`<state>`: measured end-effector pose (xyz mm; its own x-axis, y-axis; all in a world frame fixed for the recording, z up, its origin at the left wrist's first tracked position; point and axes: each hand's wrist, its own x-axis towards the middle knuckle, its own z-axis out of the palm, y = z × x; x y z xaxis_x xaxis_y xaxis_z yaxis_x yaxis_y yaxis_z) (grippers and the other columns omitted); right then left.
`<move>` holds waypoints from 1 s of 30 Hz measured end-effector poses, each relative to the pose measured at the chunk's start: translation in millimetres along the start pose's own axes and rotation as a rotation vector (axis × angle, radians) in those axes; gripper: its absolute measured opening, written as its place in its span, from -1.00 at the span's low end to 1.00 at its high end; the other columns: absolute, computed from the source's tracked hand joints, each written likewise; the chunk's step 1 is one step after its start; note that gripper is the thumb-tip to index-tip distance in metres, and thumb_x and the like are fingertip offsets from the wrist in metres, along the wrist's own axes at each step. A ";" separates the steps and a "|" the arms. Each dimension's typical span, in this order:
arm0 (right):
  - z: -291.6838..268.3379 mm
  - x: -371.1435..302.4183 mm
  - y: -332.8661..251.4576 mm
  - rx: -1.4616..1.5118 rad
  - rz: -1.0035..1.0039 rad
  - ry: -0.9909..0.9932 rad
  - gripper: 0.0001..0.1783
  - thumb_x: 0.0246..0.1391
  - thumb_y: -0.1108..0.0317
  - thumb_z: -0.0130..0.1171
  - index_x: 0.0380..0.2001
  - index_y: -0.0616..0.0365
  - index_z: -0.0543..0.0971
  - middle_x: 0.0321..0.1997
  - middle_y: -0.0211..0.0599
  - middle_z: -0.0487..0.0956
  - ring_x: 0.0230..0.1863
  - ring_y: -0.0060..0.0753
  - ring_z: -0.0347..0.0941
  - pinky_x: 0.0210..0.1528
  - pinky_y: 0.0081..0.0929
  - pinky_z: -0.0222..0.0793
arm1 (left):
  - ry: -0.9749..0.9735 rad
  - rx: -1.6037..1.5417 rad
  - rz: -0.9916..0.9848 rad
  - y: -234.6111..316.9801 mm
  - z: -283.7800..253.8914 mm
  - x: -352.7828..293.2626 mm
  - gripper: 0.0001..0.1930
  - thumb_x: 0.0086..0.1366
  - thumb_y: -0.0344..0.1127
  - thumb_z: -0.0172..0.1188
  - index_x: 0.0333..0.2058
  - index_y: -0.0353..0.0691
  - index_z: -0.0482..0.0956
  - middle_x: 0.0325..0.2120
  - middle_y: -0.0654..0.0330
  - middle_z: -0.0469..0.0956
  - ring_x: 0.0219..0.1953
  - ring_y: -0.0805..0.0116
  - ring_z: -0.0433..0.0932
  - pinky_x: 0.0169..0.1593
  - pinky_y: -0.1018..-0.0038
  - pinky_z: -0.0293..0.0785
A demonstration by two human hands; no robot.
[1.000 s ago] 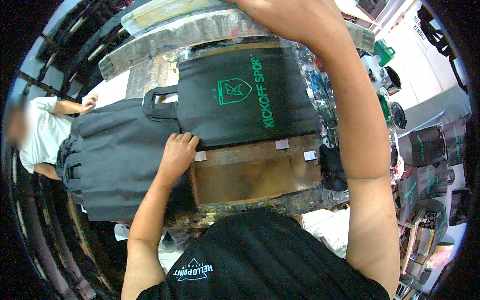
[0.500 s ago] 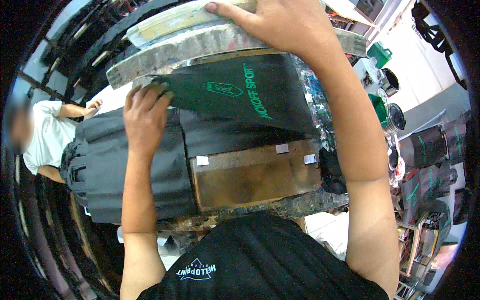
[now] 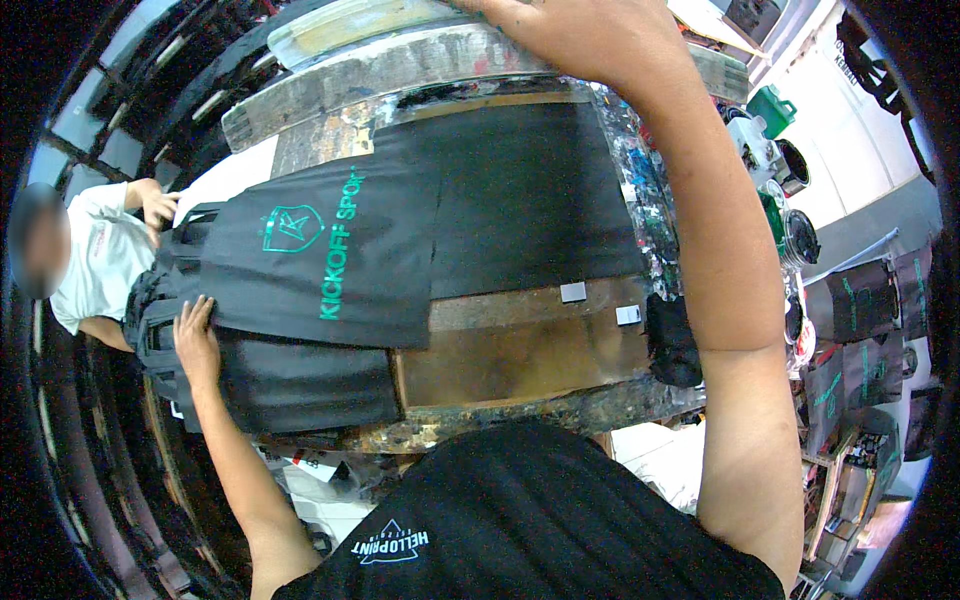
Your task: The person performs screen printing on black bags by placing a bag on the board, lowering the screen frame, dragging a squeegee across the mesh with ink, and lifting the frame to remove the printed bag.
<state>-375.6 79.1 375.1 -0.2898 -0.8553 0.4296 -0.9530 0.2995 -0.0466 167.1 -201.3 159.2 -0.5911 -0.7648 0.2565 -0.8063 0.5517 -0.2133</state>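
My left hand (image 3: 197, 340) lies with fingers spread at the handle end of a black bag (image 3: 390, 240) printed with a green shield emblem and lettering. That bag rests on a stack of black bags (image 3: 300, 380). Beside it, a plain black bag (image 3: 530, 200) lies flat on the brown board (image 3: 520, 360). At the top, my right hand (image 3: 600, 40) grips the raised printing frame (image 3: 400, 75), a paint-stained wooden bar with a yellowish part behind. Most of its fingers are out of the picture.
Two small white tabs, one (image 3: 573, 292) near the bag and another (image 3: 627, 315), sit on the board. A black cloth lump (image 3: 672, 340) is at its right edge. Jars and a green jug (image 3: 772, 112) stand right. A person (image 3: 95, 255) reaches in from the left.
The printed bag has moved left from the board onto the stack, baring a plain bag there. My left hand has moved left and down, its fingers now spread. The right hand stays at the frame.
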 end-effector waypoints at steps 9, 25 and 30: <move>11.5 1.8 1.6 -0.040 0.030 0.062 -0.07 0.42 -0.54 -0.21 -0.34 0.20 0.64 -0.37 -0.13 0.63 -0.24 -0.20 0.57 -0.14 -0.16 0.51 | 0.085 -0.794 0.407 277.0 -33.3 -7.9 -0.31 0.31 -0.08 0.45 0.35 -0.19 0.52 0.40 -0.13 0.44 0.47 -0.15 0.33 0.54 -0.04 0.14; 6.0 -2.3 -3.0 -0.010 0.044 0.060 -0.13 0.43 -0.52 -0.19 -0.44 0.10 0.58 -0.43 -0.22 0.59 -0.30 -0.29 0.55 -0.25 -0.22 0.49 | 0.010 -0.677 0.724 478.6 10.4 -44.5 0.07 0.30 0.65 -0.02 0.50 -0.10 0.35 0.58 -0.16 0.10 0.62 -0.28 -0.04 0.52 -0.51 -0.34; 24.9 -21.9 0.9 -0.073 -0.040 0.261 -0.25 0.38 -0.44 0.00 -0.38 0.10 0.60 -0.41 -0.21 0.59 -0.30 -0.20 0.52 -0.17 -0.14 0.40 | -0.013 -1.230 0.053 395.3 -38.9 2.5 -0.02 0.25 0.03 0.57 0.52 -0.11 0.24 0.32 -0.07 0.50 0.09 0.14 0.65 0.24 0.15 0.54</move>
<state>-372.3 87.6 343.2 -0.2103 -0.7322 0.6478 -0.9515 0.3054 0.0363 -154.0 27.9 112.2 -0.6295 -0.7310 0.2635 -0.2691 0.5232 0.8086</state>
